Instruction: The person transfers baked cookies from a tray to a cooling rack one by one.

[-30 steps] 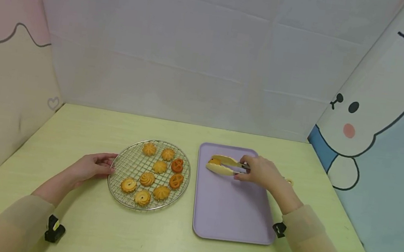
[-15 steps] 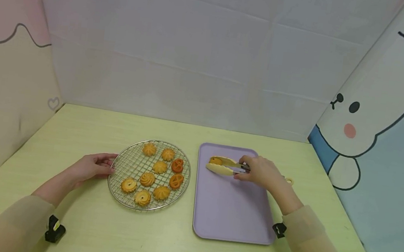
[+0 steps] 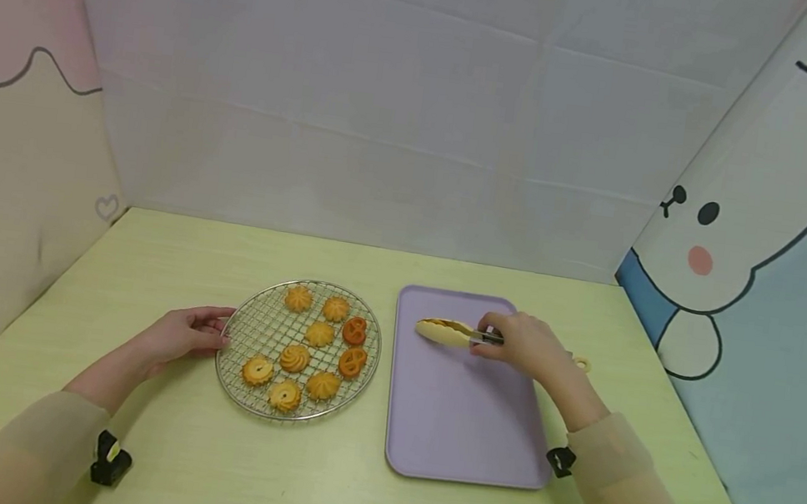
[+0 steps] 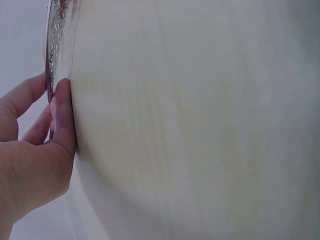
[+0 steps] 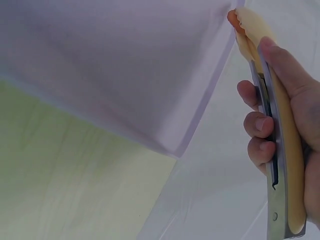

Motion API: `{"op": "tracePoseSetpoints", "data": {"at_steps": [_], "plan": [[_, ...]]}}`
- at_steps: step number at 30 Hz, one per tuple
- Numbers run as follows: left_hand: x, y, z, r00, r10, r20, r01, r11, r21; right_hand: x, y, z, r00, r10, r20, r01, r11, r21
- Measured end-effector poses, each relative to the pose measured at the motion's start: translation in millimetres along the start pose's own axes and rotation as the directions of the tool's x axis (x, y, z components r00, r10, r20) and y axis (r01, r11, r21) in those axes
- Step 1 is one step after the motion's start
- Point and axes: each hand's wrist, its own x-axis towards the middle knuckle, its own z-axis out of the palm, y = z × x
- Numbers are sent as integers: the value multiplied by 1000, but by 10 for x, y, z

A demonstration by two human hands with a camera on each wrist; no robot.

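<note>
My left hand (image 3: 174, 337) pinches the left rim of a round wire cooling rack (image 3: 268, 335). In the left wrist view the rack's rim (image 4: 49, 55) sits between thumb and fingers (image 4: 62, 117). Golden cookies (image 3: 295, 358) and two darker pretzel-shaped ones (image 3: 352, 362) lie on the mesh. My right hand (image 3: 524, 344) grips cream-tipped metal tongs (image 3: 445, 334) over the upper part of a lilac tray (image 3: 466, 419). The tips are squeezed together. An orange-brown cookie (image 5: 232, 19) shows between them in the right wrist view; the rest of it is hidden.
Rack and tray lie side by side on a pale yellow table (image 3: 255, 478), with a narrow gap between them. A white sheet (image 3: 390, 116) stands behind. Printed panels rise at the left and right, the right one with a rabbit (image 3: 722, 241).
The tongs' tips have closed around the cookie, which was visible between them before and is now mostly covered. The left hand and the rack have not moved.
</note>
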Motion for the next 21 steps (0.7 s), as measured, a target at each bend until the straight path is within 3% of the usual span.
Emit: {"op": "tracePoseSetpoints", "data": {"at_steps": [21], "plan": [[11,-16,-5,1000,6,-6,-6,1000,-6,-19,-197,-214,997,-75,-31,76,996,42]]}}
